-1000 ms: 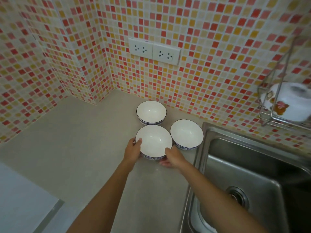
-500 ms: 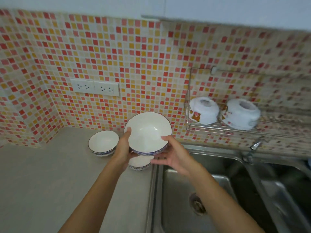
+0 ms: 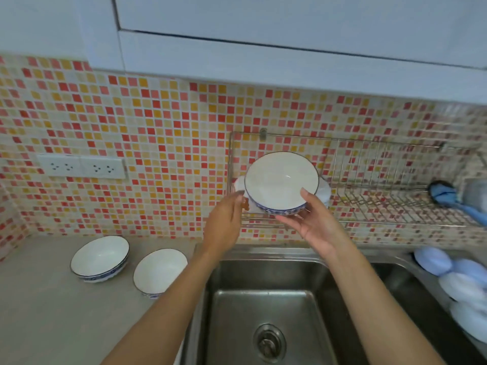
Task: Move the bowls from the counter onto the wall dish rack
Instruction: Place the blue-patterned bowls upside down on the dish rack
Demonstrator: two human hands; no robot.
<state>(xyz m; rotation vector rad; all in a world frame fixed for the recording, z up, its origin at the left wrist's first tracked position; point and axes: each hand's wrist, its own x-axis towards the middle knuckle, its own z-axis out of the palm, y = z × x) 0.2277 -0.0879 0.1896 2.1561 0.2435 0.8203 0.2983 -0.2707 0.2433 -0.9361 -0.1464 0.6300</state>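
A white bowl [image 3: 280, 179] with a blue patterned rim is held in the air, tilted toward me, in front of the left end of the wire wall rack [image 3: 390, 204]. My left hand [image 3: 224, 222] grips its left edge and my right hand [image 3: 316, 225] cups it from below right. Behind it, two white cups [image 3: 325, 192] on the rack are mostly hidden. Two more matching bowls, one on the left [image 3: 100, 258] and one on the right [image 3: 159, 271], stand upright on the beige counter [image 3: 52, 312] at lower left.
A steel sink [image 3: 271, 299] lies directly below the hands. A blue brush [image 3: 448, 197] lies at the rack's right end. Several pale blue items [image 3: 458, 280] sit in the right basin. White cabinets [image 3: 263, 35] hang overhead; wall sockets [image 3: 81, 167] are at left.
Both hands lifted one bowl off the counter and carried it up and to the right, over the sink, to the rack. The view followed to the right.
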